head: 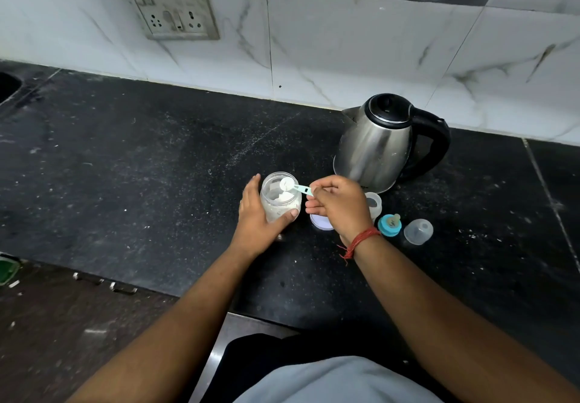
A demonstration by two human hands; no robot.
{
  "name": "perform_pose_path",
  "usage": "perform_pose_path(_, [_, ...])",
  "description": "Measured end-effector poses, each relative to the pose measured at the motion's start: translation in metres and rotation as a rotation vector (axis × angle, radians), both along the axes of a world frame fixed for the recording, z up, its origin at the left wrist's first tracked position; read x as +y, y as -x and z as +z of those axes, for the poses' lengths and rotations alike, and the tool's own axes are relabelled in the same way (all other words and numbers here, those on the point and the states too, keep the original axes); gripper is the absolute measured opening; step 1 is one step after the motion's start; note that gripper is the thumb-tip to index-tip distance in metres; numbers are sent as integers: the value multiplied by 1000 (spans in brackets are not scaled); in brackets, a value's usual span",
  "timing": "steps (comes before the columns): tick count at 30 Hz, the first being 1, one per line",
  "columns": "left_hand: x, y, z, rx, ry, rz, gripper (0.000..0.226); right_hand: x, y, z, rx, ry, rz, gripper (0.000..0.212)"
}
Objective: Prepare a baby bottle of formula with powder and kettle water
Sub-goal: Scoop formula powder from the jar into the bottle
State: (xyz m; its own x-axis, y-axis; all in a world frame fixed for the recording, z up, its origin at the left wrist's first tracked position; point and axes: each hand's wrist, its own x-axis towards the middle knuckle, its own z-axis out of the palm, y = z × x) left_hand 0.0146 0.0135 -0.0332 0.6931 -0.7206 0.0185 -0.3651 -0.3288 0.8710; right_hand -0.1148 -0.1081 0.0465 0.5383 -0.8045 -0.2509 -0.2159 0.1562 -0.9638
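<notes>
Both forearms reach forward, bare. Left hand curled around the powder jar, thumb across its front, fingers behind. Right hand pinches scoop handle at fingertips, knuckles up; red thread on right wrist.

No text, brand, number or sign could be read anywhere in the view. The scoop's teal handle carried a small dark mark, too tiny to make out as letters or figures. The kettle bore a faint dark smudge low on its steel body near the base, perhaps a brand mark, but it was illegible. The wall socket plate showed only switches and pin holes, with no lettering that could be told. The powder jar showed no readable label.
</notes>
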Motion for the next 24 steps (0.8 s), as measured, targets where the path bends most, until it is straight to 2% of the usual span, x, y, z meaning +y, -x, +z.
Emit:
perform_pose_path(5, [0,2,23,-187,100,-34,102,-8,15,13,-80,-21,-41,14])
perform_pose_path(8, [-9,10,38,-331,117,-106,102,-16,27,21,-104,-6,-77,12])
perform_pose_path(12, [-27,27,52,-409,130,-191,97,-30,49,30,-135,7,-134,8])
perform_pose_path(18, [-53,62,56,-337,159,-274,94,-54,91,32,-140,9,-229,8])
perform_pose_path(24, [-76,91,38,-191,50,-306,90,-65,122,24,-120,-1,-297,8])
